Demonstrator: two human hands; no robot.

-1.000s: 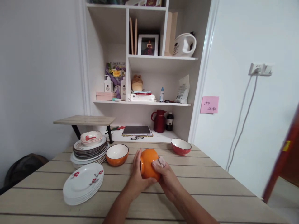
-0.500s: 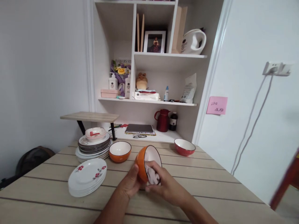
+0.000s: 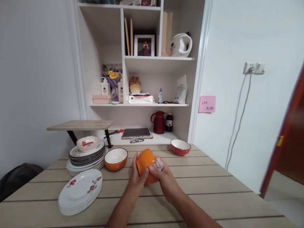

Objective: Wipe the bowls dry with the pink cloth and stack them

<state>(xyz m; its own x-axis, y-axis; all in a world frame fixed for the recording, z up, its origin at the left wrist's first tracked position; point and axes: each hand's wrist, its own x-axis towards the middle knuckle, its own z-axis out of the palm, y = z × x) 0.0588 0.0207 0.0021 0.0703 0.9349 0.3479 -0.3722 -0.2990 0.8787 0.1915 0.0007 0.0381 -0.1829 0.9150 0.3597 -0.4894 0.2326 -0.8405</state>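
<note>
Over the table [image 3: 213, 193], both hands [image 3: 137, 180] clasp a tilted orange bowl [image 3: 145, 158].

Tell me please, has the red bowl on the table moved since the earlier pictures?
No. Judged against the dark red jug, the red bowl sits as before, in front and to the right; only the camera's view shifted.

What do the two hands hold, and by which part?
An orange bowl: the left hand grips its left side; the right hand, with a pale cloth, holds its right side.
</note>
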